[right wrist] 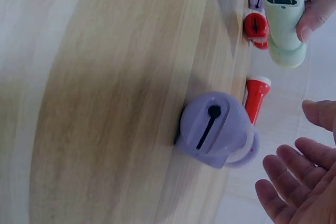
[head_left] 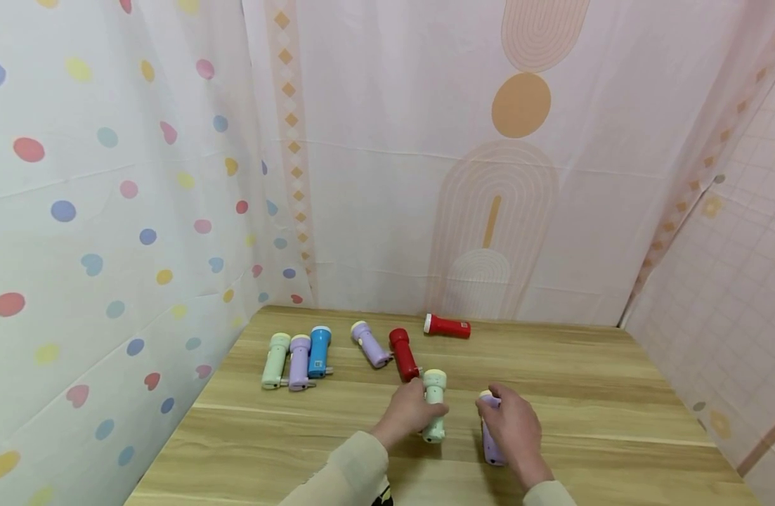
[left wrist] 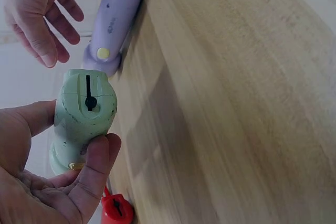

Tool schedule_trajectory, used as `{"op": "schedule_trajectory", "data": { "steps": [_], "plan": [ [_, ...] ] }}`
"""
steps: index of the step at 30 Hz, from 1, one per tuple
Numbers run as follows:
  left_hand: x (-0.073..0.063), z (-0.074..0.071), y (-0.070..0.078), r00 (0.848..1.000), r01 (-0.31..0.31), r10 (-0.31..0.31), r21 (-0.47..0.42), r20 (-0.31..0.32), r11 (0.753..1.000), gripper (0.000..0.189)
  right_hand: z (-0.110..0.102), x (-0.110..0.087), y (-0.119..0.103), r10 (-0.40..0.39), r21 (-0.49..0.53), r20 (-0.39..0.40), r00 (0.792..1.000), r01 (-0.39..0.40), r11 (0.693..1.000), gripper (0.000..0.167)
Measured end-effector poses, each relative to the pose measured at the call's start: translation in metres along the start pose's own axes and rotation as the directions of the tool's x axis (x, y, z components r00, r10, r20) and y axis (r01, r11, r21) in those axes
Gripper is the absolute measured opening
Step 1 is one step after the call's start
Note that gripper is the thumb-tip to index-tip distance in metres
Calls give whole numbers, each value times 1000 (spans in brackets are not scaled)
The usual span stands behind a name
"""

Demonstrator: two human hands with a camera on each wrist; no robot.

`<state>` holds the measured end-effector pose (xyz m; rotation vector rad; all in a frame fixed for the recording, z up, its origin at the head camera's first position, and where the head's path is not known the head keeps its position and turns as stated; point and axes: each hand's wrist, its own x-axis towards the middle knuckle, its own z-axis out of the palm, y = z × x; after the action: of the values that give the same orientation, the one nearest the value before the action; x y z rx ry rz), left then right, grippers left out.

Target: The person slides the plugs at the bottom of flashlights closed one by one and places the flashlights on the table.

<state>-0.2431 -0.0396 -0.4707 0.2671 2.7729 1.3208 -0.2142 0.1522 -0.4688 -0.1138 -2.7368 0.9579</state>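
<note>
Wood-grain table; left hand grips green flashlight, likely light, stiff, best held mid-barrel; right hand, fingers apart, near purple flashlight.

Head, 5 o'clock: right grip partly hides purple flashlight | left wrist, 7 o'clock: bottom edge crops red flashlight | right wrist, 2 o'clock: top edge crops green flashlight

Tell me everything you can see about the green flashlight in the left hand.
The flashlight is pale green and plastic-looking, with a wide head, pale yellow rim, yellow switch and dark keyhole-shaped slot in its tail. Dark scuffs mark it. The left hand's grip, fingers and thumb around its body, holds it above the wooden table, head pointing away.
</note>
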Motion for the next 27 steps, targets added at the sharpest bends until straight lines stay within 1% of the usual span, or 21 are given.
{"op": "schedule_trajectory", "data": {
  "steps": [2, 5, 9, 12, 15, 19, 21, 24, 27],
  "plan": [
    [0, 3, 0, 1000, -21, 21, 10, -4, 1000, 34, -1, 0, 1, 14, -24, 7, 1000, -14, 1000, 40],
    [-1, 6, 2, 999, -33, 33, 11, -4, 999, 38, -2, 0, 3, 39, -48, 26, 999, -38, 998, 41],
    [-2, 10, 4, 1000, -14, 14, 14, 12, 1000, 40, -2, 2, 7, 40, -74, 44, 998, -36, 997, 40],
    [-3, 14, 5, 1000, 4, -4, 14, 23, 1000, 37, 0, 3, 10, 21, -95, 59, 998, -15, 995, 36],
    [-3, 18, 6, 1000, 4, -5, 11, 27, 1000, 35, 2, 4, 11, -13, -125, 80, 997, 23, 992, 34],
    [-3, 24, 6, 1000, 1, -2, 20, 20, 1000, 39, 5, 2, 13, -69, -166, 89, 994, 83, 983, 35],
    [-3, 27, 6, 1000, 2, -2, 33, 12, 999, 45, 6, 2, 13, -86, -186, 87, 992, 101, 977, 35],
    [-3, 30, 8, 1000, 1, -1, 46, 3, 999, 53, 8, 1, 12, -86, -197, 83, 993, 101, 975, 36],
    [-3, 33, 10, 1000, 3, -4, 42, 6, 999, 55, 9, 1, 11, -56, -194, 90, 994, 72, 978, 37]
  ]
}}
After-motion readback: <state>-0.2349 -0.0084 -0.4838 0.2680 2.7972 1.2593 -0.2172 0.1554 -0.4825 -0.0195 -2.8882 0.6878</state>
